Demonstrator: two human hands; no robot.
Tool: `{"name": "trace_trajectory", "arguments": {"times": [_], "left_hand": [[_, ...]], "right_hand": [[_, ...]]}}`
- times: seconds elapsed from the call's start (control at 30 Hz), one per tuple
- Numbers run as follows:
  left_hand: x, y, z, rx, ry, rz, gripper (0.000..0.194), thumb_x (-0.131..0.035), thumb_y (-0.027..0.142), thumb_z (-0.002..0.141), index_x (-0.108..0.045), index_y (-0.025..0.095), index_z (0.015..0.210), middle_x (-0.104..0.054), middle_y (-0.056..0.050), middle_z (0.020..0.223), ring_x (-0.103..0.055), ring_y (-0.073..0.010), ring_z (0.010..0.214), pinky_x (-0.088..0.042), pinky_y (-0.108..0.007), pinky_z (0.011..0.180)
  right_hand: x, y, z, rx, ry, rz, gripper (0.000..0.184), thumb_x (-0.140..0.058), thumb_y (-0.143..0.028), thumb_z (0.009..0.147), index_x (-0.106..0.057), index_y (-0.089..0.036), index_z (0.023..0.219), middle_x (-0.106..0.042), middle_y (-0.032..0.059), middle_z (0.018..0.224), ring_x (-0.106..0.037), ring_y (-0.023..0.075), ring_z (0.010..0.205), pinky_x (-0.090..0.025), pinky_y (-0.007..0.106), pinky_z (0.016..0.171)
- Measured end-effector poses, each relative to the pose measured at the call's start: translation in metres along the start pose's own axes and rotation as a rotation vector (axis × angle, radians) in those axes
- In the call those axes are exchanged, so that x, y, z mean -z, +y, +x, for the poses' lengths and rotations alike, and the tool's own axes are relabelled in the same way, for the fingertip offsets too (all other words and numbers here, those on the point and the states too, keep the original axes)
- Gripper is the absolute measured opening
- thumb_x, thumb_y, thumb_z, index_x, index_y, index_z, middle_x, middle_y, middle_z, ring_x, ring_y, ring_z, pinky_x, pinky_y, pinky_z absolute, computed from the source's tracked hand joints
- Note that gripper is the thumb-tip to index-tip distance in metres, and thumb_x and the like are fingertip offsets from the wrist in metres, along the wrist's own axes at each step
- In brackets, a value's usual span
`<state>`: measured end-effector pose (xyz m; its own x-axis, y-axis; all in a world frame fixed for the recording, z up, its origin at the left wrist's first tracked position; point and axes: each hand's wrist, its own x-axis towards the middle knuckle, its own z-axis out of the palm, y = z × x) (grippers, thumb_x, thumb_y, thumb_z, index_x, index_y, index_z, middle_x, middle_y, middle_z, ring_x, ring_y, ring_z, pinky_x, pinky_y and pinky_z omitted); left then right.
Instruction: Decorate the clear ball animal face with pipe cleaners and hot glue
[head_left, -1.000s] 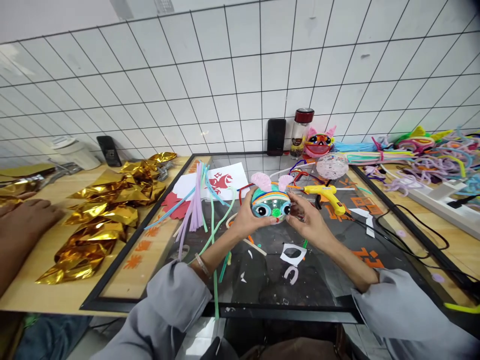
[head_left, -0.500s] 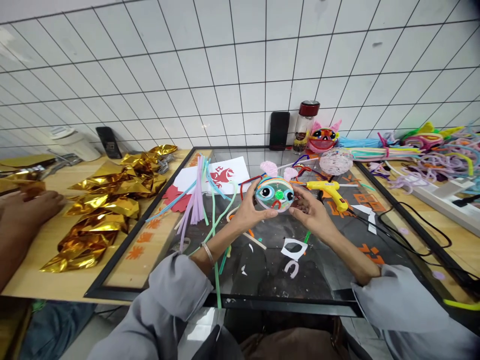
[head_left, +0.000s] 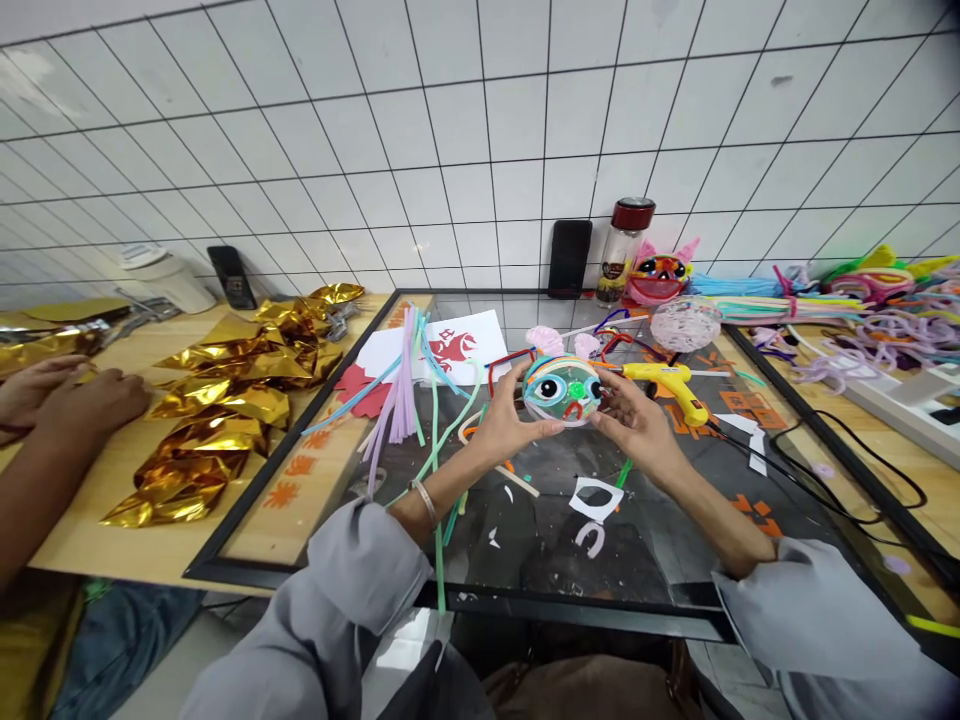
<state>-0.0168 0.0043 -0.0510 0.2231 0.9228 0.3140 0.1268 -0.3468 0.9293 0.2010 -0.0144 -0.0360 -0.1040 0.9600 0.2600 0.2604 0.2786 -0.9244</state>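
Between my two hands is a round animal-face craft (head_left: pixel 557 392) with large eyes, a green nose, a red mouth and pink ears. My left hand (head_left: pixel 504 428) grips its left side, thumb along the lower edge. On the opposite side my right hand (head_left: pixel 636 420) holds it, with the fingers partly hidden behind. A yellow glue gun (head_left: pixel 670 385) lies just beyond my right hand. Below the craft, a white paper piece with an oval hole (head_left: pixel 596 498) and a pale U-shaped piece (head_left: pixel 590 540) rest on the dark tabletop.
Purple pipe cleaners (head_left: pixel 399 390) and white paper with a red cutout (head_left: pixel 469 345) lie left. Gold foil (head_left: pixel 217 420) sits near a co-worker's hands (head_left: pixel 90 400). A glass bottle (head_left: pixel 622 255), a phone (head_left: pixel 570 260) and a pink face craft (head_left: pixel 660 275) stand behind. A black cable (head_left: pixel 817 470) trails right.
The whole view has shifted slightly, so things appear further right. Both my hands keep their hold on the craft. At the left, more of the co-worker's hands shows, now close together.
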Motion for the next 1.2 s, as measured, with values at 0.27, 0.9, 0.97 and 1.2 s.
{"name": "trace_trajectory", "arguments": {"times": [0.27, 0.9, 0.97, 1.2], "left_hand": [[-0.0002, 0.0045, 0.0002, 0.005, 0.003, 0.010, 0.104, -0.090, 0.042, 0.059, -0.037, 0.029, 0.148, -0.043, -0.014, 0.149, -0.045, -0.0354, 0.136, -0.045, -0.050, 0.108], [0.0001, 0.0062, 0.0011, 0.026, 0.009, -0.021, 0.094, -0.087, 0.039, 0.064, -0.041, 0.028, 0.145, -0.049, -0.014, 0.143, -0.051, -0.0330, 0.129, -0.048, -0.047, 0.102], [0.0005, 0.0048, 0.0014, 0.031, 0.034, -0.008, 0.093, -0.087, 0.039, 0.064, -0.042, 0.028, 0.145, -0.050, -0.014, 0.140, -0.053, -0.0321, 0.125, -0.050, -0.046, 0.099], [0.0009, 0.0074, -0.0006, 0.056, 0.072, 0.067, 0.089, -0.088, 0.040, 0.061, -0.047, 0.024, 0.139, -0.054, -0.014, 0.132, -0.057, -0.0304, 0.114, -0.053, -0.044, 0.090]], "right_hand": [[0.0002, 0.0014, -0.0012, -0.015, 0.009, 0.019, 0.063, -0.070, -0.037, 0.078, -0.055, -0.026, 0.138, -0.065, 0.0102, 0.115, -0.064, 0.0209, 0.086, -0.056, 0.038, 0.074], [0.0004, 0.0016, 0.0016, 0.007, 0.008, 0.055, 0.065, -0.069, -0.033, 0.076, -0.053, -0.027, 0.139, -0.064, 0.0101, 0.114, -0.063, 0.0196, 0.082, -0.057, 0.039, 0.074], [0.0003, 0.0002, 0.0014, 0.011, -0.001, 0.051, 0.065, -0.068, -0.033, 0.077, -0.053, -0.027, 0.140, -0.065, 0.0095, 0.112, -0.063, 0.0205, 0.084, -0.057, 0.040, 0.076], [0.0005, 0.0034, 0.0018, 0.003, -0.002, 0.019, 0.066, -0.069, -0.036, 0.077, -0.054, -0.025, 0.140, -0.067, 0.0077, 0.104, -0.062, 0.0204, 0.081, -0.056, 0.040, 0.076]]}}
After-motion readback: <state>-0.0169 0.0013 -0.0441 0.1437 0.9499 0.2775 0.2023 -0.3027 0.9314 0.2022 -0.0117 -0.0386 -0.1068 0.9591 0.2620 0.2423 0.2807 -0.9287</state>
